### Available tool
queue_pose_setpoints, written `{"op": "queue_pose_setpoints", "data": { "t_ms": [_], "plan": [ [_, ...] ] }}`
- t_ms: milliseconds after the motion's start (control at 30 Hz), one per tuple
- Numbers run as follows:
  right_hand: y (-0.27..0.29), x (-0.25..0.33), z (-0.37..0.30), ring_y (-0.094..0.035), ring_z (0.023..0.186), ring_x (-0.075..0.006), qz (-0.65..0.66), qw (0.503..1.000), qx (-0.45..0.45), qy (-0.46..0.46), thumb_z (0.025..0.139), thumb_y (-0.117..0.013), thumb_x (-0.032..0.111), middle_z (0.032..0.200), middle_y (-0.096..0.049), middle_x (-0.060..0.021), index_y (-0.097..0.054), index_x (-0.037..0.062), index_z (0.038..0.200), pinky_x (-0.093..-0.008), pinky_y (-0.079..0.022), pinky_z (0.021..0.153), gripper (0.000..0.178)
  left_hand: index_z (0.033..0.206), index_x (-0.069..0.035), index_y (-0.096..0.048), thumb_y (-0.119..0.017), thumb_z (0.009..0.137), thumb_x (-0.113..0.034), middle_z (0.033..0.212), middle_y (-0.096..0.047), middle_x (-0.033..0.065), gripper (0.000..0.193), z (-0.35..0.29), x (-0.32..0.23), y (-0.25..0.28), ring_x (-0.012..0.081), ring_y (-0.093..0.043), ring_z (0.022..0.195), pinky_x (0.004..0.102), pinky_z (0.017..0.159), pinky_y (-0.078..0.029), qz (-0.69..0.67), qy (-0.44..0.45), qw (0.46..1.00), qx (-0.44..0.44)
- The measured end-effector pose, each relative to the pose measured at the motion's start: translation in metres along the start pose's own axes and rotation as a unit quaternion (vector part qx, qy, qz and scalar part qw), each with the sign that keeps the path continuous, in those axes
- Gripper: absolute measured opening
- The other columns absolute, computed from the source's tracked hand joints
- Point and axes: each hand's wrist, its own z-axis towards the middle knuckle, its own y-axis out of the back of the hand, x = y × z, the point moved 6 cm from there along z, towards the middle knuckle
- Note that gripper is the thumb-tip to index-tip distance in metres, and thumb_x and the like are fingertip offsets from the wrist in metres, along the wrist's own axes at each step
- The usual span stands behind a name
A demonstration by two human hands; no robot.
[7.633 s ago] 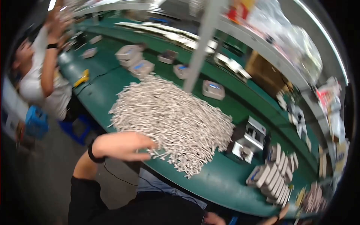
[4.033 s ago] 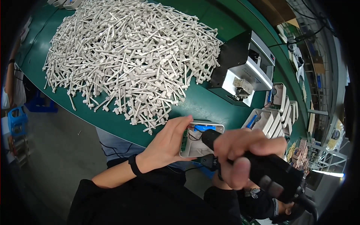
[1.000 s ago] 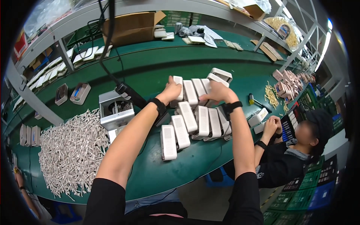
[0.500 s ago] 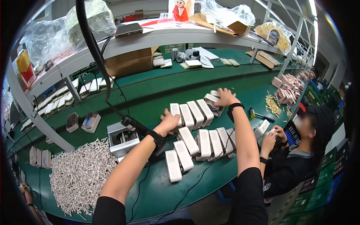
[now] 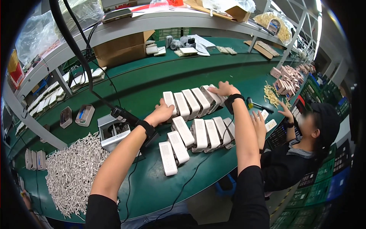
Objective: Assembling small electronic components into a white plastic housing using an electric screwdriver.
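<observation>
At the far left of the green bench (image 5: 152, 196), three open boxes (image 5: 36, 160) stand side by side, with a broad heap of pale stick-like parts (image 5: 76, 173) to their right, loose and unsorted. Two more open boxes (image 5: 84, 115) sit behind the heap, and a grey machine (image 5: 112, 133) stands at its right side. The left hand (image 5: 164, 112) rests at the left end of a rear row of white housings (image 5: 191, 102), fingers against the endmost one; whether it grips cannot be told. This row stands close together between the two hands and looks nearly evened up, though its right end leans a little. Nearer the person, the front group of white housings (image 5: 177, 147) looks less settled: the left ones are staggered, the right ones tilt with gaps, and a black cable (image 5: 229, 128) crosses them. The right hand (image 5: 225, 89) lies over the rear row's right end, fingers parted, thumb at the top of the last housing. Farther right are yellow strips (image 5: 271, 94), and a co-worker (image 5: 305, 162) with both hands spread.
</observation>
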Motion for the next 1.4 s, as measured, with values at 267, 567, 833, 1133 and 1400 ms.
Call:
{"op": "queue_pose_setpoints", "data": {
  "t_ms": [267, 567, 833, 1133, 1400],
  "plan": [
    [-0.018, 0.0, 0.03, -0.061, 0.135, -0.0405, 0.125, 0.99, -0.034, 0.058, 0.108, -0.046, 0.056, 0.149, -0.061, -0.0238, -0.057, 0.0039, 0.151, -0.0461, -0.047, 0.114, 0.068, 0.166, 0.0, -0.011, -0.049, 0.105, -0.039, 0.149, -0.05, 0.0315, 0.082, 0.035, 0.035, 0.02, 0.042, -0.063, 0.125, 0.055, 0.095, -0.059, 0.113, -0.141, 0.983, -0.043],
    [-0.028, -0.028, 0.026, -0.068, 0.119, -0.0463, 0.305, 0.952, -0.014, 0.034, 0.11, -0.044, 0.05, 0.138, -0.066, -0.0244, -0.051, 0.0063, 0.152, -0.0595, -0.062, 0.079, 0.062, 0.165, -0.003, -0.016, -0.054, 0.104, -0.042, 0.15, -0.051, 0.0248, 0.082, -0.006, -0.009, -0.002, 0.0343, -0.066, 0.12, 0.0459, 0.084, -0.063, -0.075, -0.057, 0.994, 0.047],
    [-0.04, 0.035, -0.053, -0.022, 0.154, -0.0612, 0.032, 0.996, -0.078, -0.023, 0.076, -0.073, 0.086, 0.167, -0.029, -0.0367, -0.024, 0.0166, 0.17, -0.0766, -0.031, 0.115, 0.127, 0.166, -0.013, -0.014, -0.057, 0.107, -0.042, 0.141, -0.059, 0.0142, 0.078, 0.024, -0.034, -0.018, 0.024, -0.071, 0.104, 0.0388, 0.077, -0.064, -0.066, -0.041, 0.989, 0.126],
    [-0.02, 0.008, -0.035, -0.019, 0.152, -0.0671, -0.029, 1.0, -0.005, 0.004, 0.063, -0.077, 0.091, 0.16, -0.027, -0.0484, -0.022, 0.0178, 0.17, -0.0713, -0.028, 0.12, 0.142, 0.164, -0.011, -0.014, -0.059, 0.106, -0.046, 0.134, -0.061, 0.0131, 0.081, 0.071, -0.062, -0.054, 0.0204, -0.072, 0.092, 0.0318, 0.068, -0.064, -0.061, -0.049, 0.977, 0.2],
    [-0.025, 0.002, -0.032, -0.028, 0.147, -0.0688, -0.021, 0.997, -0.061, 0.03, 0.069, -0.082, 0.081, 0.159, -0.035, -0.0435, -0.027, 0.0193, 0.168, -0.0659, -0.034, 0.12, 0.129, 0.16, 0.001, -0.033, -0.056, 0.103, -0.063, 0.146, -0.059, 0.0193, 0.088, 0.069, -0.062, -0.05, 0.0245, -0.073, 0.091, 0.0344, 0.074, -0.064, 0.002, -0.042, 0.989, 0.142]
  ]
}}
